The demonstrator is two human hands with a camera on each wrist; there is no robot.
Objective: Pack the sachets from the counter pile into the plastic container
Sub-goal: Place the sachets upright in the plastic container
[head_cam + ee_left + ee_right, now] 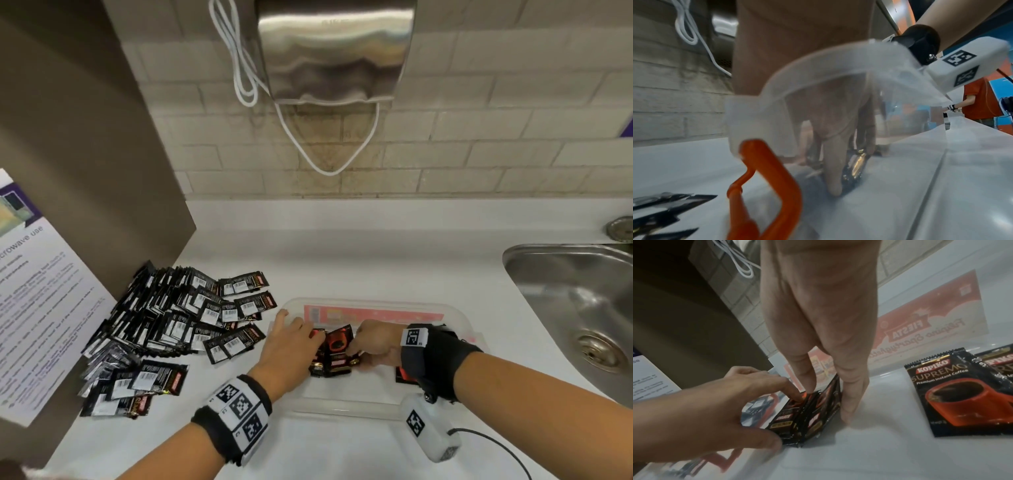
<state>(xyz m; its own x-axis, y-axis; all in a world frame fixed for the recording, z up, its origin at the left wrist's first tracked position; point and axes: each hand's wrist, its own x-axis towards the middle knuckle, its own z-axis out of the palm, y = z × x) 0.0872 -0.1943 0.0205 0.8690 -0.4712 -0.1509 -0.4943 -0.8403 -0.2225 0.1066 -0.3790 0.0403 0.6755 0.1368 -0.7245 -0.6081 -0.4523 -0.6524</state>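
We see both hands down inside the clear plastic container (459, 317), which sits on the white bench (376, 246) between the sachet pile (161, 322) and the steel sink (575, 301). Between the two hands stands a small bundle of sachets (809, 417), upright on edge on the container floor. The left hand (287, 346) reaches in over the container's left rim, its fingers curled against the left face and top of the bundle, thumb low at the near corner. The right hand (373, 346) comes from the other side: in the right wrist view we see its fingers (853, 386) straight and pointing down, pressed flat against the right face of the bundle, one fingertip on the top edges. So the bundle is squeezed between the hands, the left gripping, the right pressing with straight fingers.

Two more sachets (953, 391) lie flat on the container floor to the right, face up, overlapping, well apart from the bundle. A pink label (373, 313) shows through the far wall of the container. An orange latch (764, 186) hangs at the container's left end in the left wrist view.

The pile lies on the bench just left of the container, many black sachets mostly back-side up, spread against a brown panel (85, 154). A printed notice (41, 301) is fixed to that panel. Above, on the tiled wall, hangs a steel dispenser (332, 51) with a white cable (239, 68) looped beside it.
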